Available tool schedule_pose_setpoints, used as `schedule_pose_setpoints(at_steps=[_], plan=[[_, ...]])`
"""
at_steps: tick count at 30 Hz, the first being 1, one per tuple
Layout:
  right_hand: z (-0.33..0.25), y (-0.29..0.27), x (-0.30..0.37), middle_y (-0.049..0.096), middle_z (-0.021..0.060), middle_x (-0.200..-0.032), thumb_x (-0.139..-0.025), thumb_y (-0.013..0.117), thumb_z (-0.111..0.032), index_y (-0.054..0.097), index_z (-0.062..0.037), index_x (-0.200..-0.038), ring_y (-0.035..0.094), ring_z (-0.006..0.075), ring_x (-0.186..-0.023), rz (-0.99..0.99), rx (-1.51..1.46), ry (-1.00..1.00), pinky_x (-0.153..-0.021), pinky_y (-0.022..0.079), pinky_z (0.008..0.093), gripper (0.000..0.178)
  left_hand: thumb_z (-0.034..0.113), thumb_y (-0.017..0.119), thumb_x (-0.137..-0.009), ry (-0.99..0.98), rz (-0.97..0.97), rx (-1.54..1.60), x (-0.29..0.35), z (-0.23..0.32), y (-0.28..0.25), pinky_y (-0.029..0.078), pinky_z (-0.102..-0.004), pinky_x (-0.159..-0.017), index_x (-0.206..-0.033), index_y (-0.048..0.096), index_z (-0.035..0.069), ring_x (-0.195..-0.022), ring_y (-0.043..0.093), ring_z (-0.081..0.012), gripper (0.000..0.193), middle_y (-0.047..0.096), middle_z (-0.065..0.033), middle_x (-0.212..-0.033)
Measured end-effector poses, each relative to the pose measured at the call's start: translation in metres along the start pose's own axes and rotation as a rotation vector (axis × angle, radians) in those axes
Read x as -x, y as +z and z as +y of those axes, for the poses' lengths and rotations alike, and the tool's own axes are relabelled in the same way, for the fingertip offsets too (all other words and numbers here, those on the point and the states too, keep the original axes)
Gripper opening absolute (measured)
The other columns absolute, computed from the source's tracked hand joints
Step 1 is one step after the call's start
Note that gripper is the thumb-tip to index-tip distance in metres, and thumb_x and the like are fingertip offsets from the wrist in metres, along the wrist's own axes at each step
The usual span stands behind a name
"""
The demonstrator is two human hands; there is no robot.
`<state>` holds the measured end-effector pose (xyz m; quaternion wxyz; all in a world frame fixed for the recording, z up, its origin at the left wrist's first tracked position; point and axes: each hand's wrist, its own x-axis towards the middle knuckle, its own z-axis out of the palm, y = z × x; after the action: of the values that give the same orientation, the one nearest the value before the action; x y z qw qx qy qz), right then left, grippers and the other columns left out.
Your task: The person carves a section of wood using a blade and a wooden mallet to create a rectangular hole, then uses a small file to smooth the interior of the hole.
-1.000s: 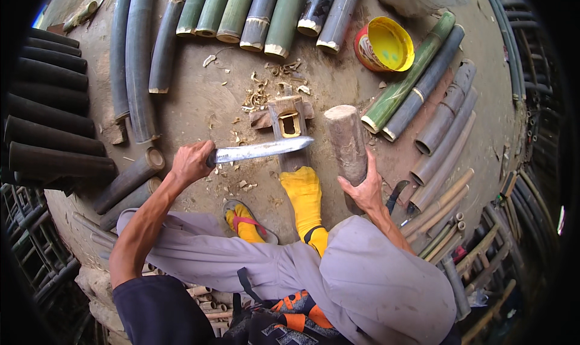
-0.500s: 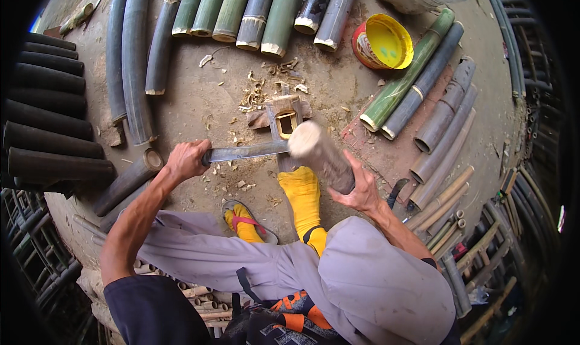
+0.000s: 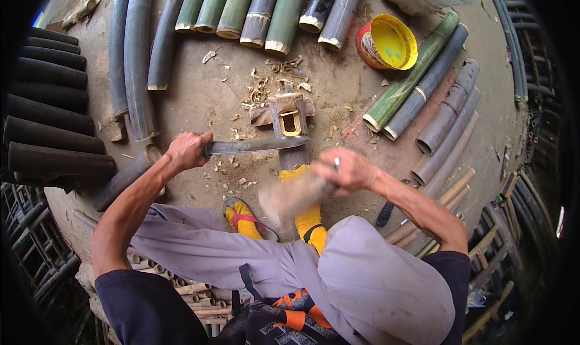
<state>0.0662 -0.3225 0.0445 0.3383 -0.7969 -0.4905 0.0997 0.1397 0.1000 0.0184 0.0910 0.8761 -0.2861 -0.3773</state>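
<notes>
My left hand point(image 3: 188, 150) is closed round the handle of a long-bladed knife point(image 3: 260, 144). Its blade lies level across a dark bamboo piece point(image 3: 294, 157), just below the rectangular opening cut in it. My right hand point(image 3: 347, 171) grips a short round wooden club point(image 3: 290, 195), which is smeared by motion and points down-left over my yellow-socked foot point(image 3: 309, 221). That foot rests against the near end of the bamboo piece. A flat wood scrap point(image 3: 261, 116) lies under its far part.
Cut bamboo lengths point(image 3: 284, 19) line the far side, with more bamboo point(image 3: 417, 100) at right and dark bamboo pieces point(image 3: 57, 157) at left. A yellow-lined tub point(image 3: 386, 41) stands far right. Shavings point(image 3: 257, 94) litter the ground. A dark-handled tool point(image 3: 386, 212) lies near my right forearm.
My right hand has swung the club from beside the blade's tip down toward me and to the left. The knife blade has shifted slightly right and now shows its tip.
</notes>
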Motion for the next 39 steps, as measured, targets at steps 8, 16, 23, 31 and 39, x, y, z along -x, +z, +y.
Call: schedule_pose_setpoints(at_steps=[8, 16, 23, 31, 39], plan=[[-0.008, -0.001, -0.011, 0.057, 0.015, -0.096, -0.06, 0.08, -0.039, 0.047, -0.0048, -0.128, 0.06, 0.031, -0.08, 0.005, -0.049, -0.153, -0.072, 0.053, 0.0398, 0.084, 0.012, 0.066, -0.069, -0.007, 0.044, -0.021, -0.001, -0.002, 0.005, 0.049, -0.048, -0.063, -0.088, 0.052, 0.005, -0.072, 0.063, -0.0392, 0.025, 0.063, -0.0165, -0.076], [-0.027, -0.007, -0.018, 0.058, 0.0114, -0.093, -0.055, 0.079, -0.033, 0.054, -0.0061, -0.123, 0.061, 0.0283, -0.078, 0.054, -0.01, -0.162, -0.071, 0.053, 0.0396, 0.077, 0.01, 0.062, -0.072, 0.003, 0.063, -0.044, -0.002, 0.0, 0.005, 0.05, -0.0497, -0.063, -0.088, 0.05, 0.005, -0.071, 0.063, -0.0404, 0.02, 0.064, -0.0173, -0.08], [-0.017, -0.01, -0.029, 0.057, 0.0147, -0.096, -0.055, 0.083, -0.033, 0.047, -0.0018, -0.122, 0.06, 0.0288, -0.087, -0.134, 0.025, 0.189, -0.073, 0.052, 0.0415, 0.082, 0.012, 0.064, -0.072, -0.015, 0.134, -0.046, -0.002, -0.009, 0.014, 0.049, -0.048, -0.06, -0.088, 0.051, 0.005, -0.07, 0.062, -0.0398, 0.021, 0.062, -0.0181, -0.078], [-0.008, -0.01, -0.022, 0.057, 0.0141, -0.095, -0.057, 0.081, -0.033, 0.049, -0.003, -0.119, 0.059, 0.03, -0.087, -0.18, 0.119, 0.361, -0.075, 0.051, 0.0408, 0.076, 0.009, 0.063, -0.07, -0.041, 0.137, -0.078, -0.007, -0.007, 0.009, 0.05, -0.0483, -0.06, -0.088, 0.052, 0.006, -0.069, 0.062, -0.0401, 0.021, 0.063, -0.0173, -0.078], [0.004, -0.008, -0.012, 0.061, 0.0204, -0.099, -0.057, 0.082, -0.03, 0.049, -0.0006, -0.119, 0.063, 0.0366, -0.089, 0.001, 0.092, 0.564, -0.078, 0.052, 0.0443, 0.077, 0.01, 0.068, -0.064, -0.028, 0.054, -0.031, -0.015, -0.001, -0.008, 0.051, -0.0459, -0.063, -0.087, 0.056, 0.005, -0.07, 0.064, -0.0378, 0.026, 0.064, -0.0172, -0.076]])
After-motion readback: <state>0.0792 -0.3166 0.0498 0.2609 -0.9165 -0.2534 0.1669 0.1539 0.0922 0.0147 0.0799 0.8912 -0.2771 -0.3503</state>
